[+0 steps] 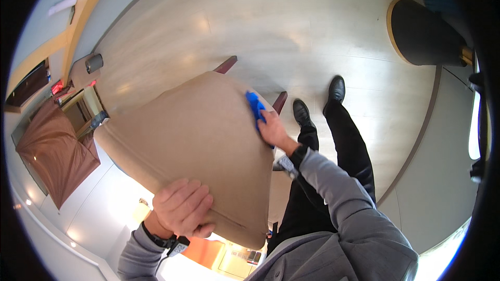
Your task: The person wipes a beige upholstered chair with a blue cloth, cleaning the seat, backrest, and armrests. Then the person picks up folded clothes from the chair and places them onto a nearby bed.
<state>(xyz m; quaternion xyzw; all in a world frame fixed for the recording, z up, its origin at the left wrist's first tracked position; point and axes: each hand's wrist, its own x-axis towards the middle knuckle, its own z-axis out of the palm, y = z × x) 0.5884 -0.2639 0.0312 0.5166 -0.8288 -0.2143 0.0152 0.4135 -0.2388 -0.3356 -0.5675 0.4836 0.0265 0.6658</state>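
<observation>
A beige upholstered chair (192,125) fills the middle of the view, with dark red wooden legs (226,65) showing beyond its far edge. My left hand (183,207) is closed over the chair's near left edge, fingers together on the beige fabric and thumb at the rim. On the right side of the chair, my right hand (273,128) presses a blue cloth (255,106) against the fabric. Part of the cloth is bunched under the fingers and hidden. Each wrist wears a dark strap with a small device.
Pale flooring (260,15) stretches beyond the chair. My black shoes (336,88) stand to its right. A black, wood-rimmed round object (422,31) is at the far right. To the left hangs a shiny brown cloth (57,148), with a dark grey cylinder (94,63) farther back.
</observation>
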